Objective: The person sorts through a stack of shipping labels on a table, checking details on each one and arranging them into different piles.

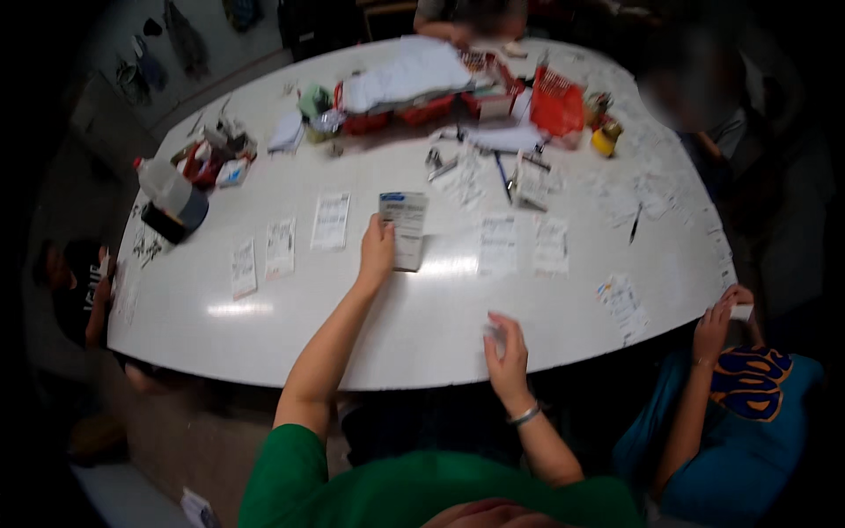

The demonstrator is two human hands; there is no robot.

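My left hand (377, 253) grips a thick stack of printed paper slips (407, 234) by its left side, over the middle of the white table. A blue patch marks the top of the stack. Slightly blurred, my right hand (508, 359) hovers at the table's front edge, fingers apart and nothing in it. Left of the stack lie three separate slips: one near it (330, 222), a narrower one (280, 249) and a third (244, 268). Two more slips, one (497, 245) beside another (551, 246), lie to the right.
Red baskets (556, 101) and a heap of papers (405, 77) occupy the table's far side. A plastic jug (174, 191) of dark liquid stands left. Pens, loose slips (623, 308) and a yellow tape roll (606, 141) lie right. Other people sit around, one in a teal shirt (748, 422) close by.
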